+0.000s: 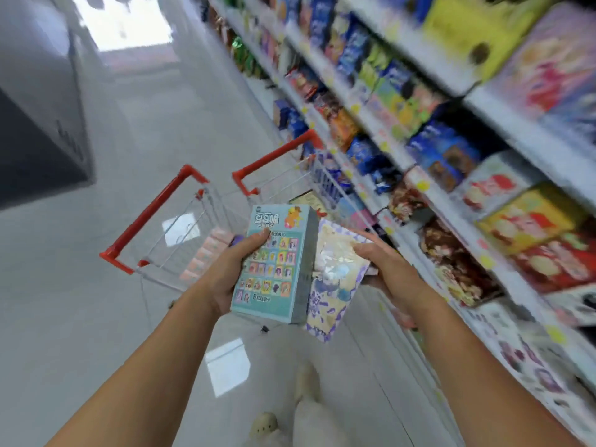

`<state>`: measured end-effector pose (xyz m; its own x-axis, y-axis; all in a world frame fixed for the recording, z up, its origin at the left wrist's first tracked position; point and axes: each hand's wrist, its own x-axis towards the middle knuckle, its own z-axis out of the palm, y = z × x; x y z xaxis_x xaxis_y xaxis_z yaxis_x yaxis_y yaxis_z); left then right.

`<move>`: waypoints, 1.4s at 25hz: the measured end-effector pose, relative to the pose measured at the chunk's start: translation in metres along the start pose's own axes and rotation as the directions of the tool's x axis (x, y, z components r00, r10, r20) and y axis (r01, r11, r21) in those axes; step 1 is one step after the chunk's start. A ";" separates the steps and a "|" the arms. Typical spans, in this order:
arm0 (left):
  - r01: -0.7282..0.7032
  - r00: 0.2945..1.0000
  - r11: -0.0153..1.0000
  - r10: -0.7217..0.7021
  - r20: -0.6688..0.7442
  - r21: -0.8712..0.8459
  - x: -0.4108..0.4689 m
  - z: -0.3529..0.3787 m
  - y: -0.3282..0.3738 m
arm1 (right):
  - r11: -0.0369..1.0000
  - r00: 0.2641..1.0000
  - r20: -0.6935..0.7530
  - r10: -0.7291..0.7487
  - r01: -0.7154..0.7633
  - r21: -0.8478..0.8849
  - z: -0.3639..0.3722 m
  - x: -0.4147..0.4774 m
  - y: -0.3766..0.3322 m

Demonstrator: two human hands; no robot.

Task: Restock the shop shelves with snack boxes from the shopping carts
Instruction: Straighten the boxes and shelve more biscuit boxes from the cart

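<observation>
A: Which step were we on there?

B: Between cart and shelf, by our reckoning. Our left hand (225,279) gripped a teal box (274,262), thumb across its printed face and fingers curled behind. Our right hand (383,266) gripped a purple box (335,279) by its right edge. Both boxes hung side by side above the floor, near one cart (145,214) and the other cart (274,155), not yet on the shelves (522,133).

A: How did the boxes point?

B: The teal box's long axis ran away from us, with the title end towards the carts and the printed face up at us. The purple box ran nearly parallel to it, leaning slightly.

A: And our next move?

B: We judged we had to turn right to the shelves, find a gap among matching boxes, and stand each one face outward. The shelves were too blurred for us to pick a slot.
</observation>
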<state>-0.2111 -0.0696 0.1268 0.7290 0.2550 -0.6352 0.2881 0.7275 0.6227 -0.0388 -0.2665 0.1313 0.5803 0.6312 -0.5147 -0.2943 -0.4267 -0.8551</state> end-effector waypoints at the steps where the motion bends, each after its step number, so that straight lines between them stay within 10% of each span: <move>1: 0.022 0.998 1.000 -0.023 0.056 0.019 -0.013 0.027 -0.005 | 1.000 0.999 -0.038 -0.005 0.006 0.028 -0.015 -0.031 -0.003; 12: 0.174 0.830 0.937 -0.306 0.466 0.303 -0.095 0.277 -0.172 | 0.976 0.795 -0.605 -0.046 0.165 0.143 -0.158 -0.277 0.079; 27: 0.312 0.671 0.830 -0.537 0.511 0.463 -0.170 0.499 -0.375 | 0.849 0.798 -0.599 0.068 0.269 0.455 -0.335 -0.501 0.170; 32: 0.214 0.756 0.843 -0.463 0.463 0.494 -0.146 0.507 -0.383 | 0.799 0.722 -0.683 0.106 0.347 0.491 -0.345 -0.499 0.176; 35: 0.100 0.864 0.844 -0.336 0.376 0.527 -0.139 0.510 -0.383 | 0.980 0.509 -0.860 0.029 0.155 0.125 -0.339 -0.501 0.163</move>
<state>-0.1061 -0.7084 0.2092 0.7660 -0.2636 -0.5864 0.6429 0.3041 0.7031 -0.1206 -0.8717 0.2703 0.9402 -0.2482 -0.2334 -0.2929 -0.2393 -0.9257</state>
